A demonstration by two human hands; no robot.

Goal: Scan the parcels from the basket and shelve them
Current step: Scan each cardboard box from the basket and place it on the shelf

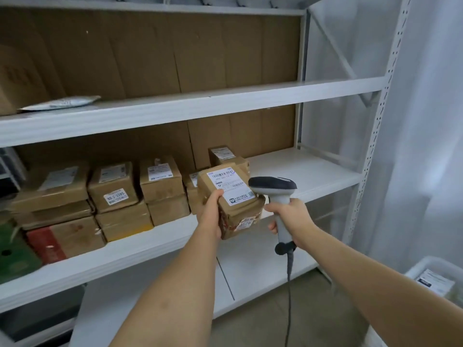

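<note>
My left hand [210, 214] grips a brown cardboard parcel [238, 214] from its left side, holding it up in front of the middle shelf [300, 169]. A white shipping label with barcodes faces up on the parcel's top. My right hand [290, 216] holds the grey handle of a corded barcode scanner [274, 187], whose dark head sits right beside the label's right edge. The white basket [426, 266] shows at the lower right with a labelled parcel [436, 283] inside.
Several taped brown parcels [112, 189] are stacked on the left and centre of the middle shelf. A grey poly mailer [62, 103] and a big box lie on the upper shelf. The shelf's right post [375, 136] and a white curtain stand at right.
</note>
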